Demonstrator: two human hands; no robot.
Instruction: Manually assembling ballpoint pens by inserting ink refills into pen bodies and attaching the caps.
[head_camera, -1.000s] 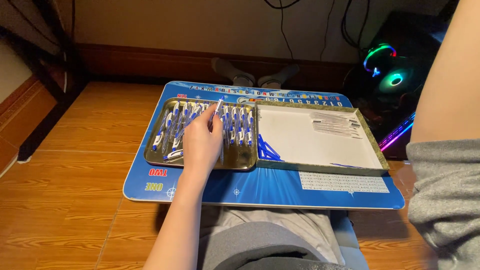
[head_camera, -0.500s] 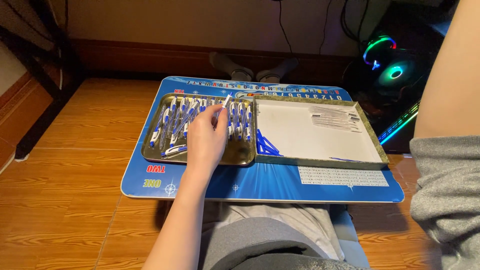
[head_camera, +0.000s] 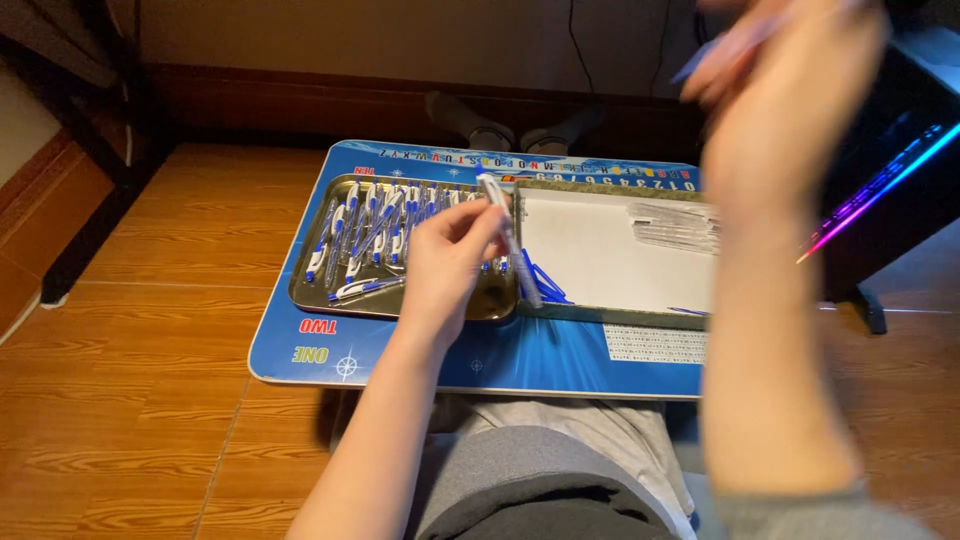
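My left hand (head_camera: 445, 265) holds a white and blue pen (head_camera: 510, 240) by its upper end, just above the right side of a metal tray (head_camera: 310, 297). Several more white and blue pens (head_camera: 375, 230) lie in that tray. My right hand (head_camera: 790, 90) is raised high at the upper right. It is blurred and seems closed on a thin pale pen (head_camera: 722, 48). To the right of the tray lies a shallow box with a white inside (head_camera: 600, 250), a few blue pens at its lower left corner. Both rest on a blue lap desk (head_camera: 560, 352) over my legs.
A dark computer case with coloured lights (head_camera: 885, 175) stands at the right. Two socked feet (head_camera: 500, 130) show beyond the desk's far edge. Dark furniture (head_camera: 70, 150) stands at the left on the wooden floor (head_camera: 150, 400).
My left hand has lifted a pen out of the tray and drawn it toward the box. My right hand has come into view, raised high. The camera has moved closer.
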